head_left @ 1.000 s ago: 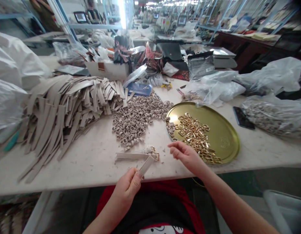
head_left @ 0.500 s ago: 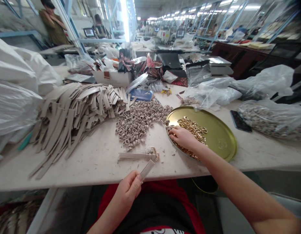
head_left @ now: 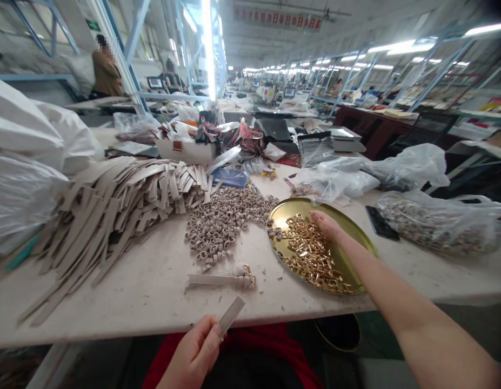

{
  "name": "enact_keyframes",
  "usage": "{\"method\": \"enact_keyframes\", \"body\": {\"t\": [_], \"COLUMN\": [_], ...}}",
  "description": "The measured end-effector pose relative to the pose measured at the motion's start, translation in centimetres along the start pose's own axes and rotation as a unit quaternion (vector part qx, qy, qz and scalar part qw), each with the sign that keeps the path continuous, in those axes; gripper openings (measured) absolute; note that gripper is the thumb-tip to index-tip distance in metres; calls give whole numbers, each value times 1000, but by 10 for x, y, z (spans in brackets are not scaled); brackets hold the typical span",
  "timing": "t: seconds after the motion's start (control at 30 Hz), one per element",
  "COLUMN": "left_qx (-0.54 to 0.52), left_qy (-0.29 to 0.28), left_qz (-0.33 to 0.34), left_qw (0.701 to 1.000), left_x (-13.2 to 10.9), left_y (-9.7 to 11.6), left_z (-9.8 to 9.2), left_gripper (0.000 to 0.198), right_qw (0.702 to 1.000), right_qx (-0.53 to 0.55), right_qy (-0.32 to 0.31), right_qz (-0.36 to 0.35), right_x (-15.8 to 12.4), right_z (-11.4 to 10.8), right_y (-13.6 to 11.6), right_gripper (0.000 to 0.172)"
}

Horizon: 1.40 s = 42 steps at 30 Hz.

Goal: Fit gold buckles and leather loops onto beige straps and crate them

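Note:
My left hand [head_left: 197, 346] is closed at the table's front edge, thumb pressed on a short beige-grey strap [head_left: 233, 313] that points up and to the right. My right hand [head_left: 325, 224] reaches over the round gold tray [head_left: 358, 232], at the far side of a heap of gold metal buckles [head_left: 311, 251]. Its fingers are drawn together and bent down; what they pinch, if anything, is hidden. Just beyond my left hand lie a few straps with gold buckles [head_left: 221, 280]. A pile of small beige-grey loops [head_left: 218, 221] spreads left of the tray, several of them on its rim.
A large heap of long strips [head_left: 112, 216] covers the table's left side, beside white plastic bags [head_left: 27, 162]. Right of the tray are a phone [head_left: 382, 222] and a clear bag of small pieces [head_left: 445, 221]. A cardboard box [head_left: 187, 151] and scraps stand behind.
My right hand has moved from the loops at the tray's left edge to the far side of the buckles. My left hand still grips the strap. The view has tilted up.

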<state>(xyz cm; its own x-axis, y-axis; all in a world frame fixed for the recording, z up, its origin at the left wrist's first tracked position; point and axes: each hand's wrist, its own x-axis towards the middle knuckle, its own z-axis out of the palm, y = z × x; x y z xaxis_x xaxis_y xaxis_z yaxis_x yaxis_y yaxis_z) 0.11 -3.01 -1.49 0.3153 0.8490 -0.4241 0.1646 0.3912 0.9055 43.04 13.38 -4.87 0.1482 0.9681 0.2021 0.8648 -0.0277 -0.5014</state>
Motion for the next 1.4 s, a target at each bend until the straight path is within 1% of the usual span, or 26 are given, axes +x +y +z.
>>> {"method": "enact_keyframes", "body": {"t": [0.07, 0.13, 0.27, 0.4, 0.5, 0.57, 0.63, 0.67, 0.7, 0.73, 0.77, 0.8, 0.87, 0.97, 1.1, 1.2, 1.3, 1.33, 1.4], "left_qx": [-4, -3, 13, 56, 71, 72, 68, 66, 65, 65, 67, 70, 76, 76, 73, 71, 64, 58, 42], "left_qy": [2, -1, -24, -68, -75, -72, -76, -77, -78, -78, -80, -82, -88, -87, -89, -101, -112, -114, -117], "left_qz": [-18, -29, -30, -22, -24, -18, -11, -8, -5, -3, -1, 1, 7, 16, 26, 30, 33, 32, 27], "left_qw": [1000, 1000, 999, 996, 994, 995, 995, 995, 995, 995, 995, 994, 993, 993, 993, 992, 991, 991, 992], "left_x": [3, 9, 20, 24, 19, 14, 9, 6, 4, 2, 0, -2, -5, -11, -18, -22, -23, -23, -22], "left_y": [0, 1, 6, 12, 14, 13, 8, 6, 3, 1, 0, -1, 1, 6, 6, 2, -3, -4, -6], "left_z": [3, 7, 18, 25, 24, 22, 19, 18, 17, 17, 17, 17, 19, 23, 26, 23, 18, 15, 12], "left_gripper": [49, 50, 48, 47, 45, 44, 44, 44, 43, 42, 41, 41, 40, 39, 38, 37, 34, 33, 33], "right_qw": [999, 996, 984, 973, 963, 967, 980, 986, 990, 991, 990, 989, 989, 990, 994, 993, 991, 990, 987], "right_qx": [22, 42, 77, 105, 137, 136, 87, 46, 2, -36, -62, -79, -97, -97, -87, -94, -112, -121, -144], "right_qy": [-30, -73, -145, -187, -202, -177, -132, -111, -93, -90, -89, -90, -76, -48, 3, 36, 57, 54, 26], "right_qz": [-10, -30, -64, -84, -114, -124, -120, -114, -105, -95, -86, -84, -84, -86, -70, -59, -53, -57, -72], "right_x": [7, 7, -12, -40, -66, -87, -111, -124, -136, -146, -154, -160, -164, -153, -129, -119, -120, -123, -128], "right_z": [8, 16, 24, 19, 4, -10, -21, -24, -25, -24, -21, -16, -4, 14, 29, 29, 18, 14, 7], "right_y": [3, 0, -20, -55, -76, -77, -66, -58, -50, -42, -36, -32, -32, -43, -56, -63, -76, -82, -96], "right_gripper": [59, 58, 57, 56, 50, 48, 54, 62, 75, 86, 92, 93, 82, 66, 60, 55, 51, 48, 39]}}
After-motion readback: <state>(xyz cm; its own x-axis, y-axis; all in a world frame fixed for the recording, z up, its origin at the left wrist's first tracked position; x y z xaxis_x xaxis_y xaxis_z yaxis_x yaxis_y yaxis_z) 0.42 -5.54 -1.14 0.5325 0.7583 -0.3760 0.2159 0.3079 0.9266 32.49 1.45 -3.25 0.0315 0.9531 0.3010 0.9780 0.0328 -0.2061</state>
